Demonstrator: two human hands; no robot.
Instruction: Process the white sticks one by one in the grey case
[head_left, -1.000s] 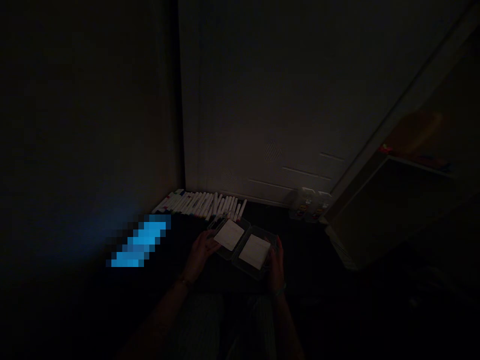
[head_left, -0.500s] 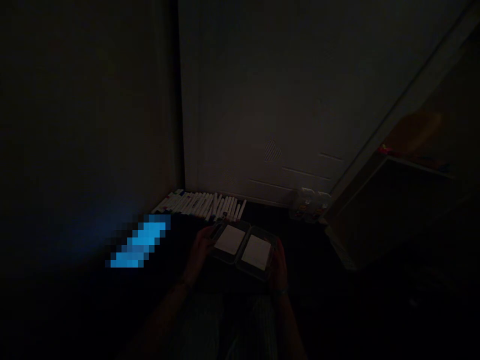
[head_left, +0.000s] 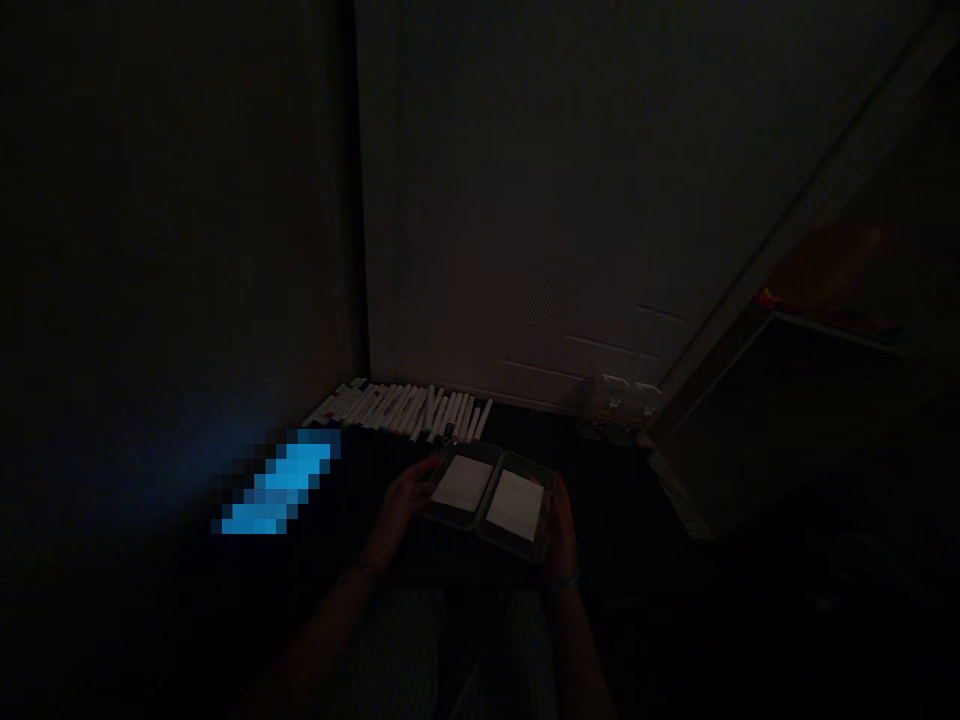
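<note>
The clear plastic case (head_left: 488,491) is spread open, on or just above the dark tabletop (head_left: 622,520); I can't tell which in this gloom. Its long axis runs left to right, right end slightly nearer the person, between the left hand (head_left: 405,492), gripping its left end, and the right hand (head_left: 561,522), gripping the other. White cards (head_left: 515,505) fill both halves. Beyond, white markers (head_left: 405,410) lie far left; clear packets (head_left: 610,412) stand far right.
</note>
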